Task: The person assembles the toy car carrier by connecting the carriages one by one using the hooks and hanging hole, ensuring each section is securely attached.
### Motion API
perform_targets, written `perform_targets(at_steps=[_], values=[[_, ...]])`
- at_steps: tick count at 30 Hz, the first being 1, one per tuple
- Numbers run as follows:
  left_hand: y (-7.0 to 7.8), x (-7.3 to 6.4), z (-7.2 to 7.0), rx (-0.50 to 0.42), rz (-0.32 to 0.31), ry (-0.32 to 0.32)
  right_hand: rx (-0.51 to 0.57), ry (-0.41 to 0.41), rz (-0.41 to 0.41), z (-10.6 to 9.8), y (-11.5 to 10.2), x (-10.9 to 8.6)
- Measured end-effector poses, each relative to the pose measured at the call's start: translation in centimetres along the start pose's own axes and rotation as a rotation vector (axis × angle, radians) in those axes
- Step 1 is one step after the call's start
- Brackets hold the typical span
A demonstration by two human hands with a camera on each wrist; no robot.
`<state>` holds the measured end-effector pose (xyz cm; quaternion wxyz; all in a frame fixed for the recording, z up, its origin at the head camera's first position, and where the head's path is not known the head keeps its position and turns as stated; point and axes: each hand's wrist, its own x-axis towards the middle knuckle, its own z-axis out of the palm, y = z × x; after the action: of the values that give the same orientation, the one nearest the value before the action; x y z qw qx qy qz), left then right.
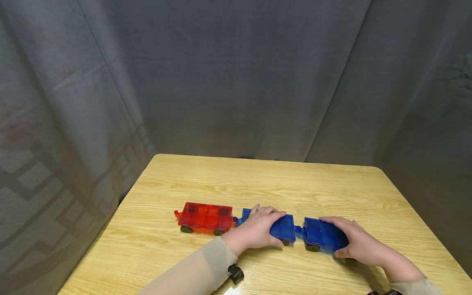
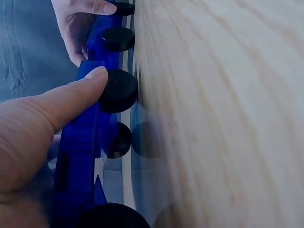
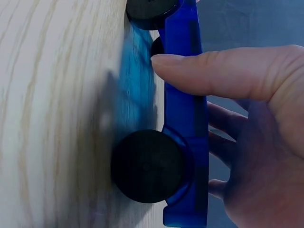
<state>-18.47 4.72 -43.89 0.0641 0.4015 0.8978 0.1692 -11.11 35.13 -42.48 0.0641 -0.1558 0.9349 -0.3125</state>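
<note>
Three flat, wheeled toy cars of see-through plastic stand in a row. The red car (image 1: 206, 217) is leftmost, its right end at the hitch of the middle blue car (image 1: 285, 227). Over that middle car lies my left hand (image 1: 258, 227), gripping it across its width; the left wrist view shows the thumb (image 2: 78, 99) on its side by a black wheel (image 2: 118, 92). My right hand (image 1: 359, 241) grips the right-hand blue car (image 1: 318, 231), thumb (image 3: 199, 71) on its near side between the wheels. A hitch (image 1: 298, 230) sits between the two blue cars.
The cars stand on a light wood-grain table (image 1: 265, 176) with rounded far corners. Grey curtains (image 1: 236, 90) hang behind it and at both sides. A small black device (image 1: 236, 273) is strapped at the left wrist.
</note>
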Motion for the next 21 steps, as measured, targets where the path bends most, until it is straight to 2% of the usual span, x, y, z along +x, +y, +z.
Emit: perform_targets(at_steps=[12, 21], values=[[0.04, -0.31, -0.06, 0.011, -0.006, -0.002, -0.068, 0.004, 0.033, 0.27, -0.19, -0.07], [-0.47, -0.13, -0.01, -0.080, -0.003, 0.001, -0.075, -0.007, 0.030, 0.27, -0.22, -0.04]])
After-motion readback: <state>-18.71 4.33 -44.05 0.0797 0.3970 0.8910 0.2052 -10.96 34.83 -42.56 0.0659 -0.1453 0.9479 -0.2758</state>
